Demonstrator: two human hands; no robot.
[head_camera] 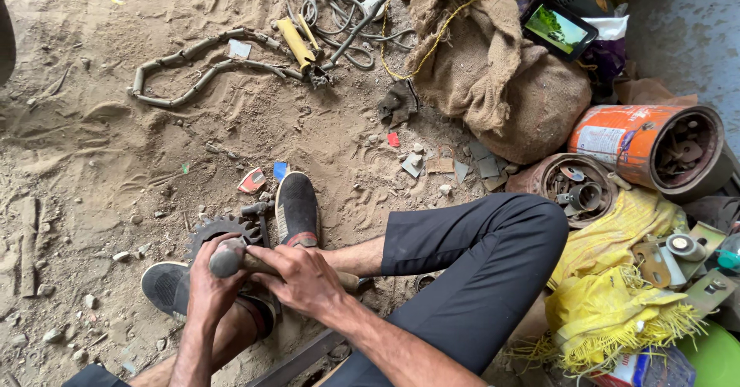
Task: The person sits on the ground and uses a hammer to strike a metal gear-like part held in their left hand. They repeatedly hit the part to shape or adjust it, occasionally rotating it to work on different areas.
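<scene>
Steel sprocket (220, 229) sits on sandy ground (100, 148), pinned between two dark shoes (297, 210); most of it is hidden behind the hands. Our left hand (212, 279) is clenched around the rounded head end of a metal bar tool (229, 257). Our right hand (301, 275) wraps the shaft just beside it, fingers closed over it. The tool lies roughly level, across the sprocket's near edge.

To do this step well, we judge: keep both feet tight against the toothed wheel so it can't spin or slide in loose sand, keep hands close together for control, knuckles clear of the teeth. We can't tell what the tool tip engages, it's covered.

Around: burlap sack (493, 71), orange tin can (647, 148) on its side with parts inside, yellow cloth (609, 279), tangled cables (339, 1).
</scene>
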